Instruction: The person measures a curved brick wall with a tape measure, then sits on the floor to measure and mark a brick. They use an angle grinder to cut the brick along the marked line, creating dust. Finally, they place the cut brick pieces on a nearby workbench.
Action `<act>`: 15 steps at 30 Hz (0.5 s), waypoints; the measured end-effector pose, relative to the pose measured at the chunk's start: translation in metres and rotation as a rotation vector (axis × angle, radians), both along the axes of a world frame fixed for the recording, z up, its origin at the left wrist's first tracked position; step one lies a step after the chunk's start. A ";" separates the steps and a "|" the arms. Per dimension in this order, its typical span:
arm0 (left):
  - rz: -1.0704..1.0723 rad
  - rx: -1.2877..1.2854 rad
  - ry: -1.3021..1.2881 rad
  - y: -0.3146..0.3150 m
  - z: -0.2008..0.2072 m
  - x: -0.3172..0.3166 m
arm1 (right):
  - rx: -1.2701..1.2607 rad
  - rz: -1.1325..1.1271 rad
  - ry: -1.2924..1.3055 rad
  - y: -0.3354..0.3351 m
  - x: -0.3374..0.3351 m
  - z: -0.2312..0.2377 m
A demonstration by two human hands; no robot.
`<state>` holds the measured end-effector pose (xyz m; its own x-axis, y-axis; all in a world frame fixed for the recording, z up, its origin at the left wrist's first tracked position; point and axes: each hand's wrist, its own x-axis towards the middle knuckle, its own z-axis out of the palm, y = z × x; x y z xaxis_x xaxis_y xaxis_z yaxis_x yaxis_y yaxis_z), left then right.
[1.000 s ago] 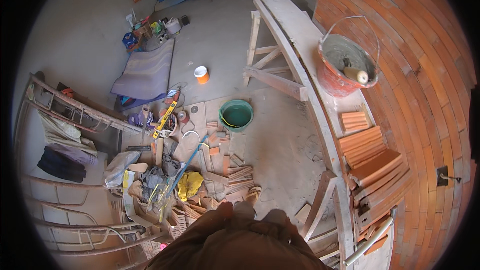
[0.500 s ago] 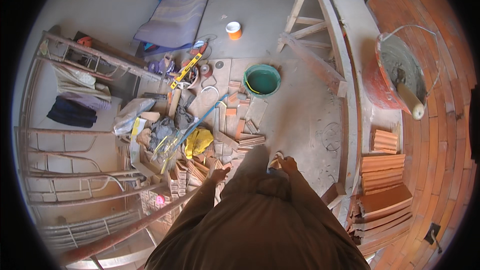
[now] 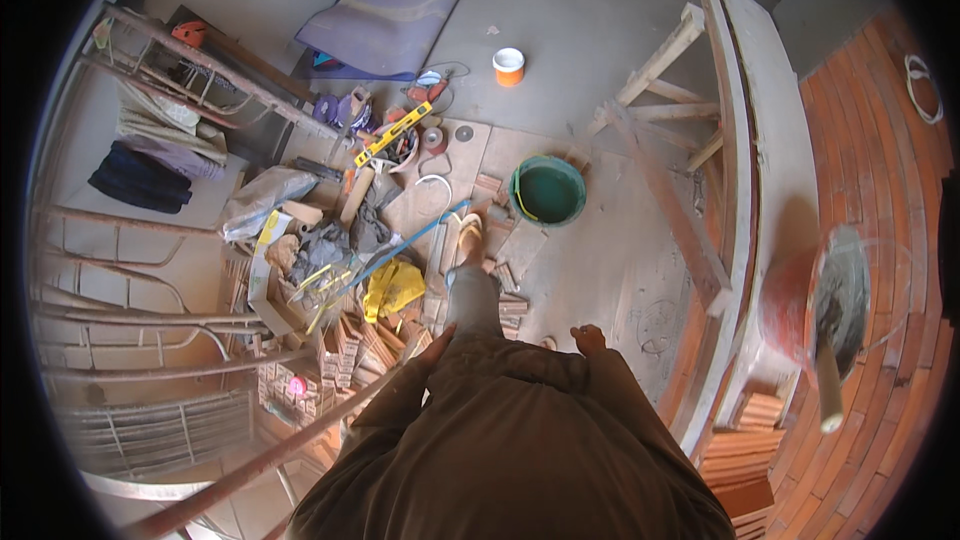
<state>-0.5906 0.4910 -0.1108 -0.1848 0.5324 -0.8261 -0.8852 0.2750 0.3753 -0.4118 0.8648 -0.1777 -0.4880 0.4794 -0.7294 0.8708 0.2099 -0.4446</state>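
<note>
My left hand (image 3: 437, 346) hangs beside my thigh with its fingers loosely stretched and nothing seen in them. It is nearest to the stacked hollow clay bricks (image 3: 385, 343) and a crumpled yellow sack (image 3: 394, 289) on the floor. My right hand (image 3: 590, 340) hangs at my other side, its fingers slightly bent and apart, holding nothing visible. One sandalled foot (image 3: 470, 232) is stretched forward among loose brick pieces. Just ahead and right of it stands a green tub (image 3: 547, 190) with dark contents.
Rusty scaffold frames (image 3: 160, 375) line the left. A yellow spirit level (image 3: 393, 134) lies over tools and rubble. A white-orange bucket (image 3: 508, 67) stands farther off. On the right are a timber trestle (image 3: 660, 55), a red mortar bucket (image 3: 790, 310) with a handled tool, and clay tiles (image 3: 745, 445).
One foot has stepped forward toward the green tub. The mortar bucket and brick stacks have shifted down in view. Both hands hang closer to my body.
</note>
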 end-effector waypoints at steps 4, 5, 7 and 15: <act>-0.456 -0.001 0.240 0.059 0.053 -0.106 | 0.146 0.053 -0.024 0.054 -0.017 -0.060; -0.443 -0.072 0.146 0.020 0.021 -0.132 | 0.112 0.023 -0.026 0.039 -0.046 -0.054; -0.454 -0.148 -0.036 0.004 0.013 -0.188 | 0.066 -0.057 -0.126 0.032 -0.084 -0.023; -0.494 0.124 1.121 0.134 0.195 -0.463 | 0.085 -0.186 -0.138 0.049 -0.241 0.022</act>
<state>-1.0532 0.6250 0.0843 -0.5161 0.8097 -0.2794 0.1319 0.3974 0.9081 -0.6525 0.9141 -0.1561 -0.2843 0.6140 -0.7363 0.9492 0.0720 -0.3064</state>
